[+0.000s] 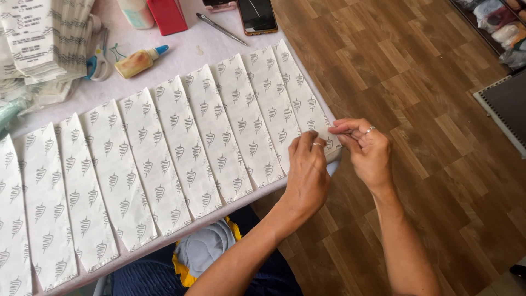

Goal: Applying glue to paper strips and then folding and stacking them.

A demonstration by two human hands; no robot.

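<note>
Far to the left of both hands, a stack of printed white paper sleeves [46,38] is sitting at the table's back corner, with blue-handled scissors [98,63] and a small glue bottle with a blue cap [141,60] lying just beside it. Nearer the hands, a row of overlapping white paper bags printed with grey cone motifs [164,159] is stretching across the pale tabletop [192,49], each one lapping the next.

The left hand [307,172] is resting fingers-down on the near end of the row's rightmost bag [298,96], partly closed and pressing it flat. The right hand [366,151] is pinching that bag's lower corner between thumb and fingertips, at the table edge. By the look of it, the end bag is being folded or aligned; the next move would call for a steady pinch while the other hand is holding the row in place.
</note>
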